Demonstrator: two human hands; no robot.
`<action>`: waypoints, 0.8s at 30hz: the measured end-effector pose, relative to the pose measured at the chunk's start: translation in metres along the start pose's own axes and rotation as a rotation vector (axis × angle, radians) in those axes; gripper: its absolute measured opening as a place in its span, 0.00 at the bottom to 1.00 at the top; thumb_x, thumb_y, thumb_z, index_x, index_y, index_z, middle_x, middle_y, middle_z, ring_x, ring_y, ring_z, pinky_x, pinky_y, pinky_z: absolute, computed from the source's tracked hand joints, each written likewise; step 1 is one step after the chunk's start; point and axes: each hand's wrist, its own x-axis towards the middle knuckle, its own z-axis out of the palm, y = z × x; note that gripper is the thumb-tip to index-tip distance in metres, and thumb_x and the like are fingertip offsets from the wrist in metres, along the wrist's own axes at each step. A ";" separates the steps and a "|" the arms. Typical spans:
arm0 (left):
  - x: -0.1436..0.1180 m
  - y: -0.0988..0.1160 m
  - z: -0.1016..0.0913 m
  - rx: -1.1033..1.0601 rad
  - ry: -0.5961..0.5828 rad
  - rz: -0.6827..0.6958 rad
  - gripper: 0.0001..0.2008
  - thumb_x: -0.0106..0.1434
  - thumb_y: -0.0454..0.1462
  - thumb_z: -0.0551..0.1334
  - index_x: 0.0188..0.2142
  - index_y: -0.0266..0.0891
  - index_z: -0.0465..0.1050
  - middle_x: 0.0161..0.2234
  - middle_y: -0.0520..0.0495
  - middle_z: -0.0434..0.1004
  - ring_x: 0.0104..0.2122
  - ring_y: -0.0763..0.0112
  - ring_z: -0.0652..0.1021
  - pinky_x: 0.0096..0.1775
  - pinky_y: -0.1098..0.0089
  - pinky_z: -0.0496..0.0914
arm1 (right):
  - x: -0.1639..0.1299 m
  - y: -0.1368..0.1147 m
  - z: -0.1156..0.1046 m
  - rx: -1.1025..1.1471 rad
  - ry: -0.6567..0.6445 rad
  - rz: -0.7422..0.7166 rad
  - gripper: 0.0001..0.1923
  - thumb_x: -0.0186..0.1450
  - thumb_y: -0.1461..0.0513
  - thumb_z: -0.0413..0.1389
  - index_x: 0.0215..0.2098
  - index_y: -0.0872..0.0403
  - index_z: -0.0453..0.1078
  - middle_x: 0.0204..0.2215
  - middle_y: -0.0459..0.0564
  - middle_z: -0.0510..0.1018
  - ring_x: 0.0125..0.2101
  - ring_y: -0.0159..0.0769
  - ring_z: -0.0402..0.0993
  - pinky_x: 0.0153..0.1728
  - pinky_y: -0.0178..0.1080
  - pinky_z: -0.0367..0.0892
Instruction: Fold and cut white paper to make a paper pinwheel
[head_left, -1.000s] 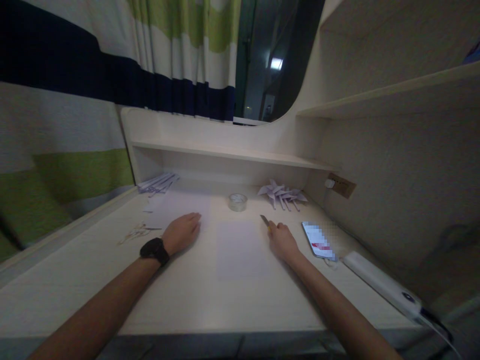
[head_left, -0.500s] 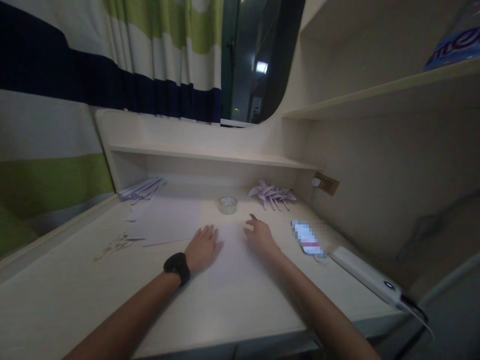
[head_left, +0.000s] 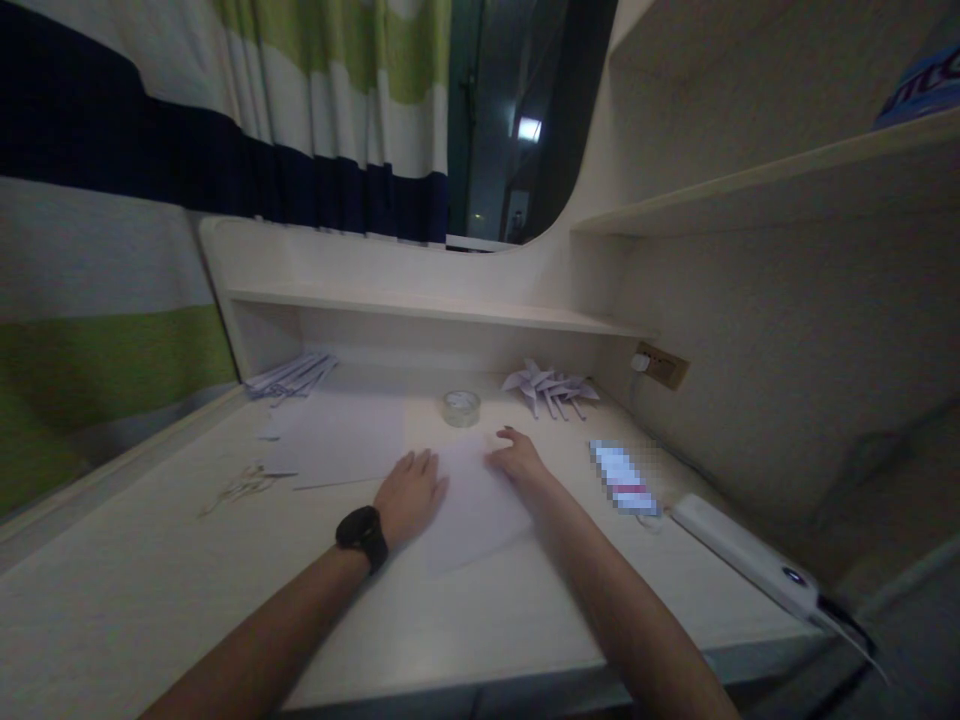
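A thin, smooth white sheet (head_left: 474, 515) lies at a slant on the desk (head_left: 390, 640), in front of the tape and between the two hands. The left hand (head_left: 409, 497) rests palm down at its left side, fingers stretched out flat and the thumb a little apart. The right hand (head_left: 517, 460) reaches over its far right part with fingers bent; a small dark tip shows at them, but whether they grip anything cannot be told. A black watch (head_left: 363, 535) with a round face circles the left wrist.

Beyond the sheet sits a ring-shaped roll of clear, glossy tape (head_left: 461, 408). To its right, folded paper pinwheels (head_left: 553, 385) with pointed vanes and thin sticks lie bunched together. To the left are larger white paper (head_left: 341, 435), slender paper sticks (head_left: 296, 376) in a pile and a tangle of pale, thin strands (head_left: 241, 484).

On the right lie a phone (head_left: 624, 480), its screen pixelated, and a long white device (head_left: 746, 545) with rounded edges. On the shelf (head_left: 780, 185), a bottle's blue label (head_left: 922, 90) bears big dark letters, cut off by the picture's edge.
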 end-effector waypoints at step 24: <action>0.006 -0.009 -0.041 -1.154 0.209 -0.434 0.18 0.53 0.48 0.64 0.19 0.33 0.71 0.17 0.50 0.69 0.19 0.74 0.67 0.23 0.72 0.60 | -0.008 -0.010 -0.012 0.404 -0.059 0.048 0.24 0.47 0.56 0.66 0.41 0.57 0.71 0.23 0.46 0.76 0.18 0.29 0.69 0.19 0.31 0.62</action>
